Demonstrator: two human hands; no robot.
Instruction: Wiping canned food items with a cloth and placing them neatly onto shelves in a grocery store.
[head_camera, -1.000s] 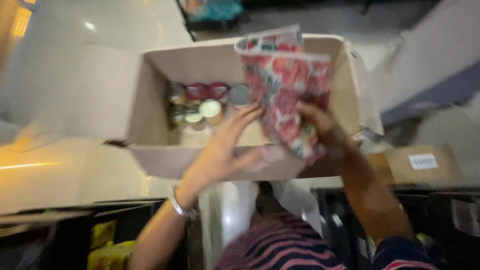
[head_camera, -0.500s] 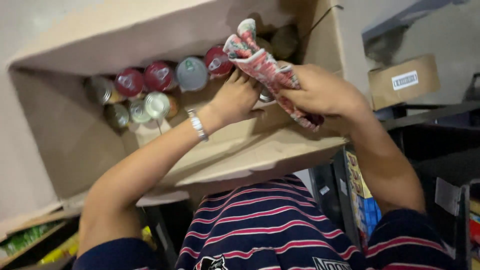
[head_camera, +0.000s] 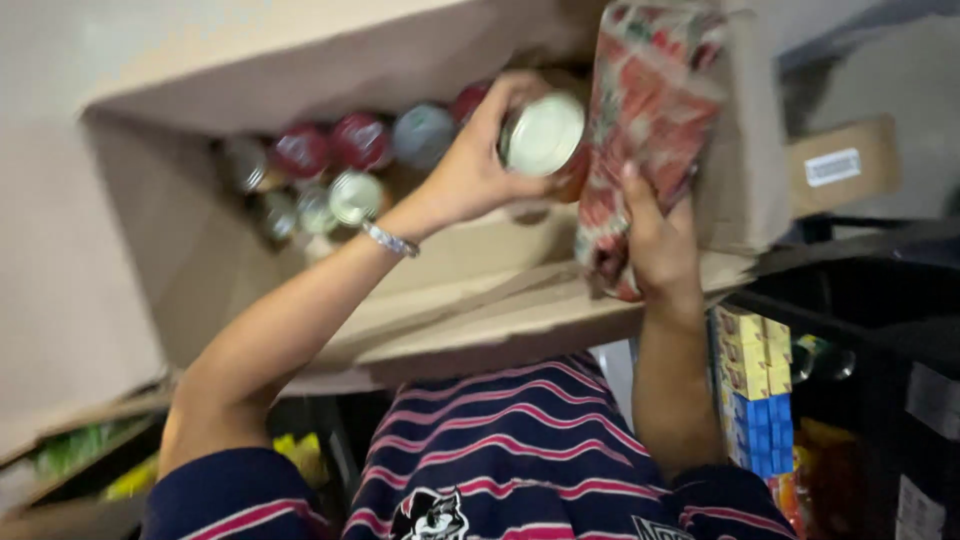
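Observation:
A large open cardboard box (head_camera: 470, 300) fills the upper view, with several jars and cans (head_camera: 330, 160) standing along its far side. My left hand (head_camera: 480, 165), with a bracelet at the wrist, grips a jar with a pale lid (head_camera: 542, 133) inside the box. My right hand (head_camera: 655, 245) holds a red patterned packet (head_camera: 650, 110) upright at the box's right end, close beside the jar.
A smaller cardboard box with a white label (head_camera: 840, 165) sits at the right. Below it, dark shelving holds stacked yellow and blue packs (head_camera: 755, 390). Green and yellow goods (head_camera: 110, 470) lie on a low shelf at left. My striped shirt is below the box.
The view has moved closer to the box. My left hand has closed on a pale-lidded jar and raised it. The red packet now stands upright in my right hand.

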